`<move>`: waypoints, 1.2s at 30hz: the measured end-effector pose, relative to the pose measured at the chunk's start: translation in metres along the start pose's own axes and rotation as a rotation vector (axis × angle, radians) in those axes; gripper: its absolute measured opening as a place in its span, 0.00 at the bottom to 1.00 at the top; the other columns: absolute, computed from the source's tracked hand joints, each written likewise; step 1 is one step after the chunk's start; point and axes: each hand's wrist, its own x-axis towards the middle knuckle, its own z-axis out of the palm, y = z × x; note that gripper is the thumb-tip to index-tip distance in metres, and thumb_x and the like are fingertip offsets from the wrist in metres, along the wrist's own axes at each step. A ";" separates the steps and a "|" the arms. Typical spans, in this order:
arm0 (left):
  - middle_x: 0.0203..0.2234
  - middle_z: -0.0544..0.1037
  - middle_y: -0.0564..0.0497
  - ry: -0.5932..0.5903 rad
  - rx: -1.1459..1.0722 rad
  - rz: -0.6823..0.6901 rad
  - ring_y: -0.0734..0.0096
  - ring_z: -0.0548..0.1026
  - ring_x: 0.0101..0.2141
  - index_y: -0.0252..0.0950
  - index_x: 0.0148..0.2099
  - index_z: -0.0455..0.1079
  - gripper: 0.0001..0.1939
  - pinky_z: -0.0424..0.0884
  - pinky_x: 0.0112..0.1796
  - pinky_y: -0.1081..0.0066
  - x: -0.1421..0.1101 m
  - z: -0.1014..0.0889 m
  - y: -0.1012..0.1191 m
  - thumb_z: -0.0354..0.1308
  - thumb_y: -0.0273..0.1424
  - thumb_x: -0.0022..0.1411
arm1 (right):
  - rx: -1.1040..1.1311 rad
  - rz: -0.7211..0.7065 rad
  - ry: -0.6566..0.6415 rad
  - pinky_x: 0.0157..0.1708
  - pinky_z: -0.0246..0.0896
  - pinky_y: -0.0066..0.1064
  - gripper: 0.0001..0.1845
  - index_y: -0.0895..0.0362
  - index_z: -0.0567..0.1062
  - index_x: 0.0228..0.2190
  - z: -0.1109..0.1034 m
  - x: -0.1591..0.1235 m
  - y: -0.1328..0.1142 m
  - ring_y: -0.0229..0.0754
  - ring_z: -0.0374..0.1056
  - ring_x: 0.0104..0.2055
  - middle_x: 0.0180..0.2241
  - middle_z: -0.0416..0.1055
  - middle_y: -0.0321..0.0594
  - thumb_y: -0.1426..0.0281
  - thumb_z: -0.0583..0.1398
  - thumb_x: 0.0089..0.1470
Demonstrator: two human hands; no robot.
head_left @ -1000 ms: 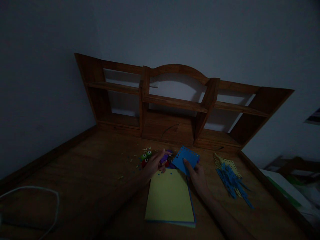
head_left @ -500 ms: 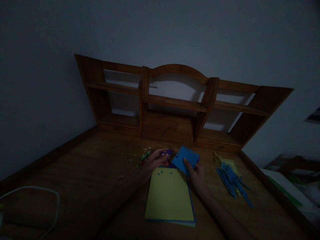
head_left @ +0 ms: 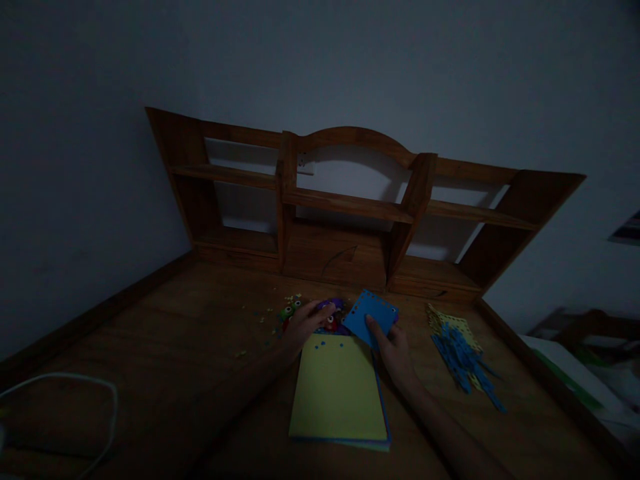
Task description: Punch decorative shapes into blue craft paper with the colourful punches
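My right hand (head_left: 395, 343) pinches a small blue paper square (head_left: 369, 318), thumb on top, with a row of punched holes along its upper left edges. A purple piece with an eye (head_left: 396, 315) peeks out behind the paper's right corner. My left hand (head_left: 303, 325) reaches with fingers stretched over a cluster of paper punches with round eyes. Among them are a purple punch (head_left: 334, 304) at its fingertips, a red punch (head_left: 330, 324) just below, and a green punch (head_left: 287, 311) to its left. Whether the fingers touch the purple one is unclear.
A stack of yellow and blue paper (head_left: 340, 390) lies in front, with several blue bits on it. Yellow scraps (head_left: 241, 354) are scattered left. Punched blue strips (head_left: 457, 353) lie over yellow ones (head_left: 467, 330) at right. A wooden shelf (head_left: 350, 203) stands behind; a white cable (head_left: 113, 393) curls left.
My left fingers have flattened and drawn slightly left, showing more of the red and purple punches. My right hand and the blue paper have barely moved.
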 end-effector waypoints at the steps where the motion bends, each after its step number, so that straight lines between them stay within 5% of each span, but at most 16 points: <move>1: 0.28 0.74 0.49 0.008 -0.042 -0.020 0.71 0.71 0.26 0.32 0.38 0.72 0.23 0.65 0.29 0.74 0.001 0.000 -0.001 0.66 0.46 0.48 | -0.005 -0.002 0.002 0.21 0.51 0.25 0.24 0.57 0.62 0.17 0.000 0.000 -0.001 0.35 0.57 0.21 0.18 0.61 0.34 0.53 0.59 0.51; 8: 0.19 0.68 0.54 -0.033 -0.038 -0.060 0.76 0.66 0.20 0.33 0.29 0.67 0.22 0.59 0.22 0.77 -0.001 -0.002 0.003 0.62 0.49 0.52 | 0.010 0.024 -0.003 0.21 0.52 0.25 0.23 0.58 0.64 0.18 0.000 -0.001 -0.001 0.36 0.58 0.21 0.18 0.62 0.34 0.53 0.59 0.51; 36: 0.27 0.75 0.50 -0.005 0.178 0.096 0.69 0.73 0.28 0.33 0.37 0.68 0.20 0.66 0.29 0.74 -0.007 0.000 0.011 0.64 0.44 0.52 | 0.004 0.010 -0.003 0.21 0.53 0.25 0.24 0.57 0.64 0.18 0.000 -0.001 -0.002 0.36 0.59 0.22 0.19 0.63 0.35 0.51 0.58 0.51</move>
